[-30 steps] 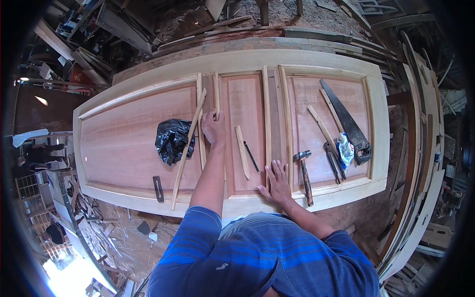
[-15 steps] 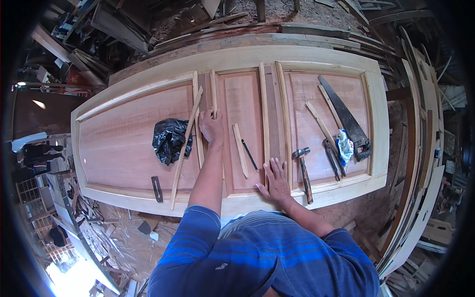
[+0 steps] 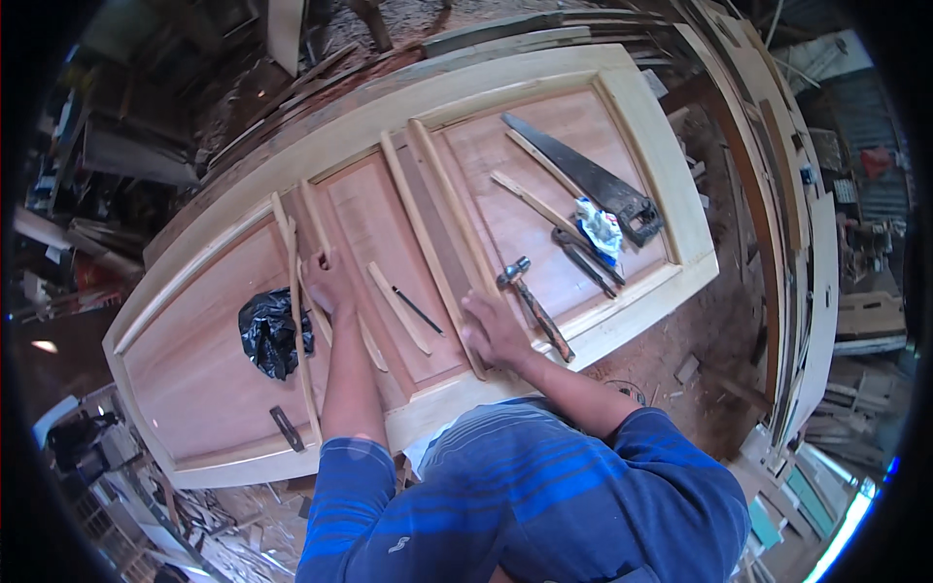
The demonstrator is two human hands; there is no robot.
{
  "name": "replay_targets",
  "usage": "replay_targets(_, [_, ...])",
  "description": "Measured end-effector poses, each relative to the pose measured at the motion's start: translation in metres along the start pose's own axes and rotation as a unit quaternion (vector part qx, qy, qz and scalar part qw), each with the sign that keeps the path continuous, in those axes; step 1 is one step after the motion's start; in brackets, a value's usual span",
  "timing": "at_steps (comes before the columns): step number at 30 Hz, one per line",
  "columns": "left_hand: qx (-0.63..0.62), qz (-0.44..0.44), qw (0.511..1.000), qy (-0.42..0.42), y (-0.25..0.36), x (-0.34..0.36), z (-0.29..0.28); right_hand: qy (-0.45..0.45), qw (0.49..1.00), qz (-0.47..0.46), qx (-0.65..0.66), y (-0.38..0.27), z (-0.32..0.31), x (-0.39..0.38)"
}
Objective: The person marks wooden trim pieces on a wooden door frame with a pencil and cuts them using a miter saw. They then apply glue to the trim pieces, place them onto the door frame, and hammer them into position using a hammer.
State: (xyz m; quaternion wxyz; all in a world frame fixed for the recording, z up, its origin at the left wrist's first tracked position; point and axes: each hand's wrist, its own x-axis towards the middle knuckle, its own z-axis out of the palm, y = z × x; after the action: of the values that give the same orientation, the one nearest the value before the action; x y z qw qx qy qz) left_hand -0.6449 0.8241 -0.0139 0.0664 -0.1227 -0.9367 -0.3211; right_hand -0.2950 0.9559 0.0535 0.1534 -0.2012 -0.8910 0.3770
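A pale wooden door [image 3: 671,204] with reddish recessed panels lies flat before me. My left hand [image 3: 331,284] has its fingers closed around a thin wooden moulding strip [image 3: 313,212] beside the middle panel. My right hand [image 3: 496,333] has its fingers stretched out, at the near end of another long strip [image 3: 416,219] on the panel's right side; whether it presses on it I cannot tell. Between the hands lie a short wood strip [image 3: 397,303] and a dark pencil [image 3: 418,311]. Just right of my right hand is a hammer [image 3: 537,309].
On the right panel lie a handsaw [image 3: 583,175], pincers [image 3: 586,262], a white-and-blue packet [image 3: 599,231] and wood strips. At left are a crumpled black plastic bag [image 3: 272,335], a loose leaning strip [image 3: 297,321] and a slotted metal blade [image 3: 286,428]. Boards [image 3: 768,194] stand at right.
The view has turned, so the door now slants up to the right. My left hand still holds the strip. My right hand has shifted slightly, its fingers less spread.
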Motion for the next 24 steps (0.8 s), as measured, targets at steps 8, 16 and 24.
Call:
replay_targets(8, [-0.104, -0.001, 0.994, -0.020, 0.019, -0.037, -0.047, 0.244, 0.929, 0.225, -0.163, 0.115, -0.112, 0.024])
replay_targets(16, [-0.112, -0.008, 0.990, -0.080, 0.025, -0.103, -0.097, 0.229, 0.932, 0.119, -0.255, 0.157, -0.170, 0.037])
replay_targets(24, [-0.129, -0.022, 0.987, -0.097, 0.017, -0.123, -0.103, 0.231, 0.929, 0.228, -0.178, 0.184, -0.198, -0.003])
